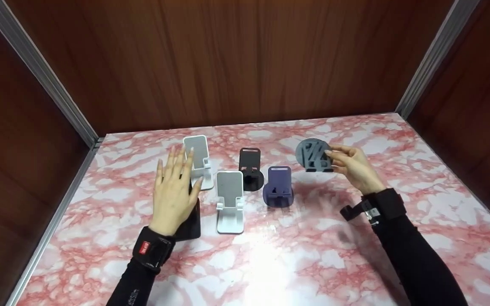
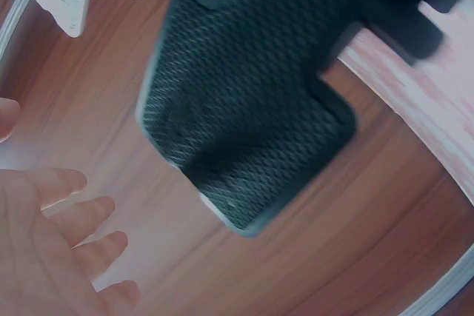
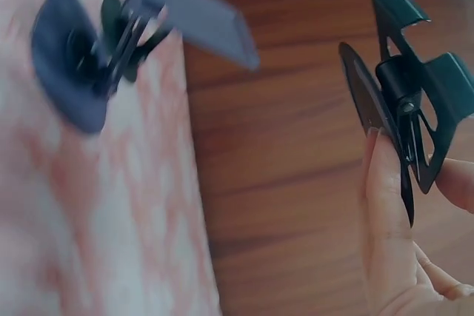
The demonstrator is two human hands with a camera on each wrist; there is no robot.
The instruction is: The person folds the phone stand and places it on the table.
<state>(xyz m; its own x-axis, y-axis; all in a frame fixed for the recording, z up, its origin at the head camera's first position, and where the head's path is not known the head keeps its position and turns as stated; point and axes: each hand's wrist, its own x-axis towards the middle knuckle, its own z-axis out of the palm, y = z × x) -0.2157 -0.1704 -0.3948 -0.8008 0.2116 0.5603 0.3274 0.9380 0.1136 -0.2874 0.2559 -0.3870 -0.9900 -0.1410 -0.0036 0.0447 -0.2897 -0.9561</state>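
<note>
Right hand [image 1: 352,167] pinches grey stand [image 1: 312,155], right of purple stand [image 1: 279,185]; I judge it light, stiff, best rim-held. Left hand [image 1: 172,197], left of purple stand: fingers straight.

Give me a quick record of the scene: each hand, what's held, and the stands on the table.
Left hand: fingers extended, holding nothing, nearest the front black stand
Right hand: pinches the grey stand
Grey stand: raised off the table
Also on table: purple stand, rear black stand, front white stand, rear white stand
</note>
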